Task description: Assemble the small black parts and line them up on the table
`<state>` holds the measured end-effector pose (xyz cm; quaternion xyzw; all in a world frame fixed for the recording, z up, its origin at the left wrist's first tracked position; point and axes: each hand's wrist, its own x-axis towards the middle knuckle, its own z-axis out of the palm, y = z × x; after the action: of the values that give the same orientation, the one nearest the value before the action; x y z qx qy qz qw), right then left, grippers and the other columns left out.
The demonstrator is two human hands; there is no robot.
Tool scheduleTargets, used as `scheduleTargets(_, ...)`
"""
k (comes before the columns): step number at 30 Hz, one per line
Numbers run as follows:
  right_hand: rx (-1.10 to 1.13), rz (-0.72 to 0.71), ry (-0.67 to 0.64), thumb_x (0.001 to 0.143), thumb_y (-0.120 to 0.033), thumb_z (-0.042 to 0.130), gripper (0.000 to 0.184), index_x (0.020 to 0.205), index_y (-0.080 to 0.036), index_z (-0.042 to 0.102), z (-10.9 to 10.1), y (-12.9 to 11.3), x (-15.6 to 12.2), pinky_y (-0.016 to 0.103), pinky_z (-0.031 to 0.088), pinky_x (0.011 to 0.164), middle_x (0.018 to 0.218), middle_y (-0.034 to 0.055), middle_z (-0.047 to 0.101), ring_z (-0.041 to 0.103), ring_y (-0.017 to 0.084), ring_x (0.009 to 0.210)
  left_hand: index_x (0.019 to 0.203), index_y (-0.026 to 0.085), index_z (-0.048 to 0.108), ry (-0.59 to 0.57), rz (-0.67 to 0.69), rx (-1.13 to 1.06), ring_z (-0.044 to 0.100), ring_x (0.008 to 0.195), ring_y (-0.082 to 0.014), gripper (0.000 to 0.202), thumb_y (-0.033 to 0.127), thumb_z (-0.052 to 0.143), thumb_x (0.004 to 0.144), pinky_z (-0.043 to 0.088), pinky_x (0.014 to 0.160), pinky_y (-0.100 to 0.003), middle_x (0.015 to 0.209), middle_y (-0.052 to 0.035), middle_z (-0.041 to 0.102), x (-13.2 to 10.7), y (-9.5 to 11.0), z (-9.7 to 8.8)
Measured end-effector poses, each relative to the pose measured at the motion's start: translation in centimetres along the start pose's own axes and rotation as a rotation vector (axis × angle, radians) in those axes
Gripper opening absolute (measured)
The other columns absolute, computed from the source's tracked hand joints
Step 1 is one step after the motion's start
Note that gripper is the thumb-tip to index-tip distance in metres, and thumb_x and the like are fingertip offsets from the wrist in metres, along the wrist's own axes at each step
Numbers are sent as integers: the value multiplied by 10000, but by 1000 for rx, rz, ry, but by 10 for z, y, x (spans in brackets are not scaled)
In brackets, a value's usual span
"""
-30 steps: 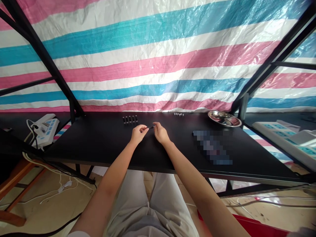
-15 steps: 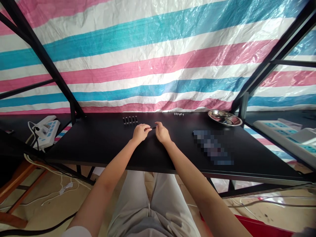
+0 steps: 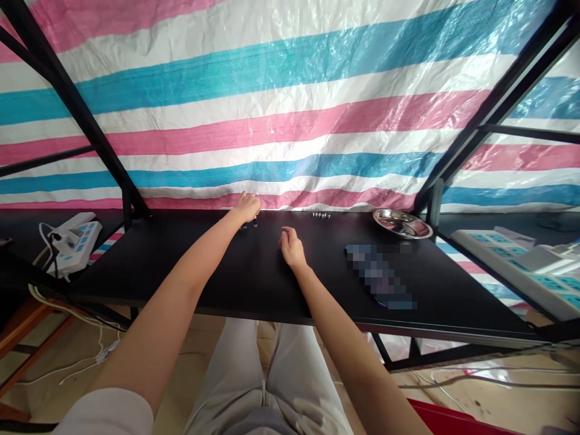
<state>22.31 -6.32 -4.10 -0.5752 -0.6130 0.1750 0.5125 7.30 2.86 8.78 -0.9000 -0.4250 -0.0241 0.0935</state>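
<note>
My left hand (image 3: 247, 207) is stretched to the far edge of the black table (image 3: 190, 266). Its fingers are pinched downward over the row of small black cylinders (image 3: 254, 225), and most of that row is hidden under the hand. The pinch appears to hold one small black piece, though the fingers cover it. My right hand (image 3: 290, 248) rests on the table nearer to me, fingers loosely apart, thumb raised, with nothing in it.
A few small silver parts (image 3: 320, 215) lie at the back edge, with a metal dish (image 3: 401, 222) to their right. A blurred flat object (image 3: 378, 275) lies right of my right hand. Power strips sit at the left (image 3: 75, 238) and right (image 3: 521, 266). Black frame posts flank the table.
The two hands were together holding a small black piece. My left hand has since reached forward to the row of cylinders, and my right hand let go and stayed on the table.
</note>
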Motion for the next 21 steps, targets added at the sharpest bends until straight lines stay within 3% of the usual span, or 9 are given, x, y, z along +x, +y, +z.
scheduleTargets(9, -10, 10, -17, 869, -404, 295, 369, 1072, -172, 498, 1, 0, 1, 326, 436, 682, 751, 53, 620, 581, 188, 668, 644, 125, 625, -14, -83, -2, 502, 1001, -256, 114, 17, 588, 646, 244, 966, -436, 860, -95, 627, 3, -12, 24)
scheduleTargets(21, -15, 14, -29, 874, -406, 292, 364, 1066, -179, 501, 2, 4, 2, 322, 440, 686, 729, 43, 609, 580, 186, 665, 704, 133, 646, -44, -96, 50, 494, 999, -250, 97, 55, 600, 670, 246, 970, -449, 907, -96, 625, 4, -14, 27)
